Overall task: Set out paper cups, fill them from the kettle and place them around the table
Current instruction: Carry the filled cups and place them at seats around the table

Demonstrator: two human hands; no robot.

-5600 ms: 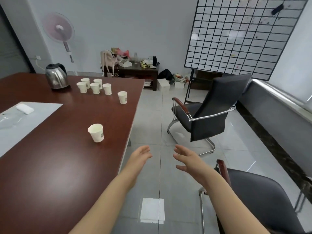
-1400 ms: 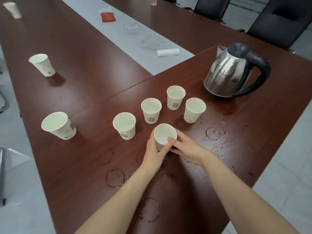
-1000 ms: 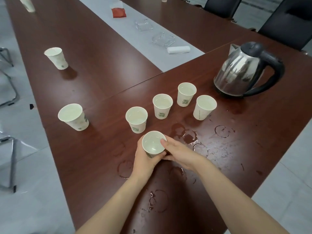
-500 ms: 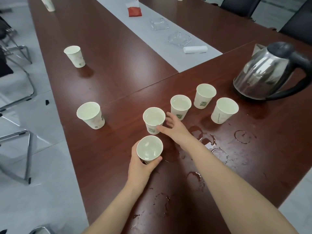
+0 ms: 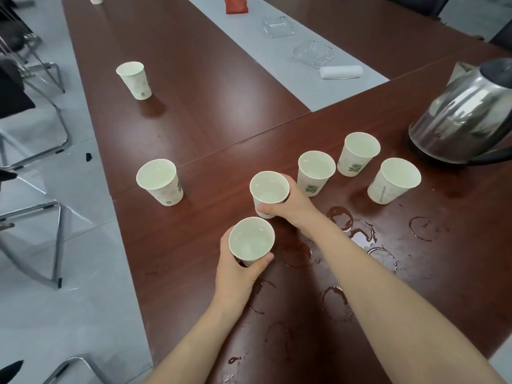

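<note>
My left hand [image 5: 235, 273] grips a filled white paper cup [image 5: 250, 241] near the table's left edge. My right hand [image 5: 293, 206] is wrapped around a second filled cup [image 5: 269, 189] just beyond it. Three more filled cups [image 5: 315, 171] [image 5: 357, 153] [image 5: 393, 180] stand in a cluster in front of the steel kettle [image 5: 468, 115] at the right. Another cup [image 5: 160, 181] sits alone near the left edge, and one more cup [image 5: 135, 79] stands farther along that side. The brown table [image 5: 194, 79] is wet with water rings around my arms.
A grey runner [image 5: 277, 56] down the table's middle carries two glass ashtrays [image 5: 313, 54], a rolled white towel [image 5: 340, 72] and a red cloth [image 5: 235, 5]. Metal-legged chairs [image 5: 30, 162] stand on the grey floor to the left. Water puddles [image 5: 360, 234] lie right of my right wrist.
My right hand has let go of the first cup, reached forward and closed around the neighbouring cup. My left hand keeps hold of its cup, drawn a little toward the table's edge.
</note>
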